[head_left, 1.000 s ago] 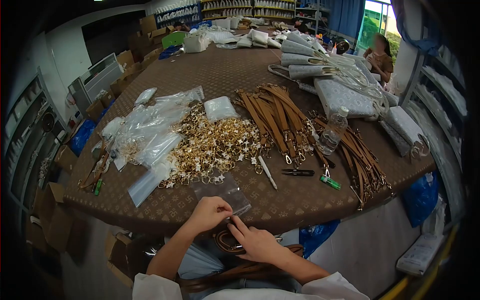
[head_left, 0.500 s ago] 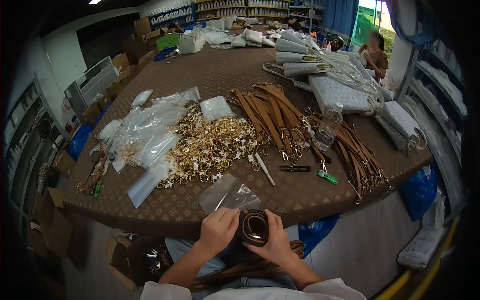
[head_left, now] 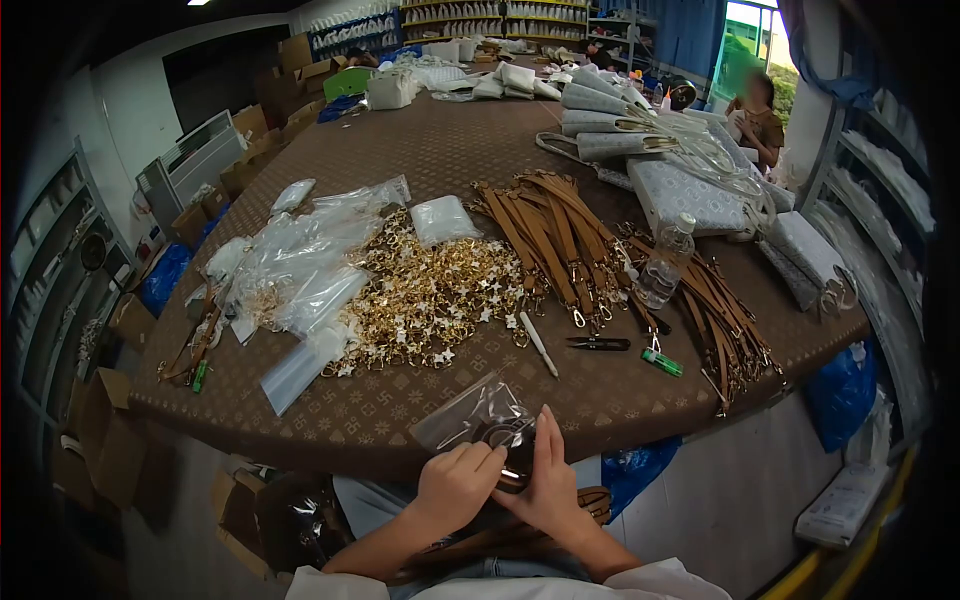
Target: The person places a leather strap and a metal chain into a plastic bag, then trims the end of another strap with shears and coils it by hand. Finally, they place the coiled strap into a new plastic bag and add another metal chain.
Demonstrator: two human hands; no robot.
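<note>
At the table's front edge, my right hand [head_left: 548, 488] holds a dark brown coiled strap [head_left: 515, 474], thumb below and fingers along its right side. My left hand [head_left: 462, 487] is closed at the coil's left, its fingers on the mouth of a clear plastic bag [head_left: 465, 412]. The bag lies over the top of the coil, so part of the coil shows through the film. How far the coil sits inside the bag is hidden by my fingers. More brown straps [head_left: 475, 545] lie across my lap.
On the brown tablecloth [head_left: 330, 410] are a heap of gold clasps [head_left: 430, 300], clear bags [head_left: 300, 250], tan straps [head_left: 550, 230], a white pen [head_left: 538, 345], black thread snips [head_left: 598, 343], a green-handled tool [head_left: 661, 362] and a water bottle [head_left: 667, 262]. Another person [head_left: 757, 120] sits at the far right.
The clear bag has come up off the tabletop and over the coiled strap. My left hand has moved from beside the coil onto the bag; my right hand still holds the coil, now tilted.
</note>
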